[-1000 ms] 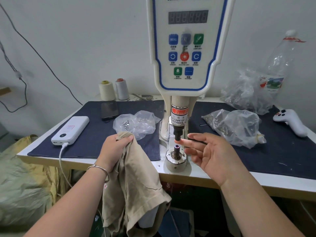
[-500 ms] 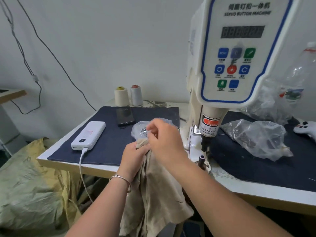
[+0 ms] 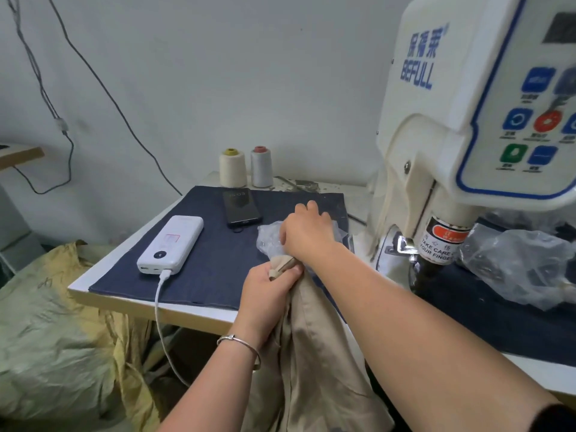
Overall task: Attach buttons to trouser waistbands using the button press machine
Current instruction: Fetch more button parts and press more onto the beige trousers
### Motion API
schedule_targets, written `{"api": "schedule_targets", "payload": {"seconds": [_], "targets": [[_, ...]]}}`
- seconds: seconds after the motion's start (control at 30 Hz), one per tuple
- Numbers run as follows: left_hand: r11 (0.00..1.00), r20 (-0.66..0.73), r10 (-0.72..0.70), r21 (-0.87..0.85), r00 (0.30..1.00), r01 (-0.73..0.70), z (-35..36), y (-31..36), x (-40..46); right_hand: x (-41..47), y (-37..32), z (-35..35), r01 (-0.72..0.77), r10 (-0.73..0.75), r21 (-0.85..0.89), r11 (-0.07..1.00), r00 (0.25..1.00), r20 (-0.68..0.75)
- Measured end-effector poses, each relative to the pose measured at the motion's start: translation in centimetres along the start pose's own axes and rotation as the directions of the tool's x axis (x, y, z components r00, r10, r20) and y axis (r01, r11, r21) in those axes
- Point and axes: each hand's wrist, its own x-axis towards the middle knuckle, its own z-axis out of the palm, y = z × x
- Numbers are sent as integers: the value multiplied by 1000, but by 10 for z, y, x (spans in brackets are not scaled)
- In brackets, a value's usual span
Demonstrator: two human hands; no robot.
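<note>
My left hand [image 3: 270,294] grips the bunched waistband of beige trousers [image 3: 314,363], which hang down over the table's front edge. My right hand [image 3: 307,233] reaches across my left hand into a clear plastic bag of buttons [image 3: 268,239] on the dark cloth; its fingertips are inside the bag and hidden, so what they hold cannot be seen. The white button press machine [image 3: 461,126] stands to the right, its ram with the red warning label [image 3: 442,241] pointing down; the lower die is hidden behind my right forearm.
A white power bank [image 3: 173,244] with a cable and a black phone [image 3: 241,207] lie on the dark blue mat [image 3: 205,275]. Two thread cones [image 3: 232,167] stand at the back. Another clear bag [image 3: 517,263] sits right of the machine. A yellow-green sack [image 3: 50,338] fills the lower left.
My right hand left the machine's die, crossed leftward over my left hand and reached into the bag of buttons. My view turned left. My left hand kept holding the trousers.
</note>
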Motion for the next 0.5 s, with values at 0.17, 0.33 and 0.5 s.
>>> {"api": "schedule_targets", "payload": {"seconds": [0.17, 0.33, 0.5], "targets": [[1000, 11, 22, -5, 1000, -22, 0, -1, 0, 4, 1, 6, -25, 25, -17, 1000, 1000, 1], [1000, 19, 17, 9, 1000, -18, 0, 0, 0, 7, 1, 14, -23, 23, -10, 1000, 1000, 21], [1000, 8, -14, -7, 1000, 14, 0, 5, -1, 8, -1, 18, -17, 17, 29, 999, 1000, 7]]}}
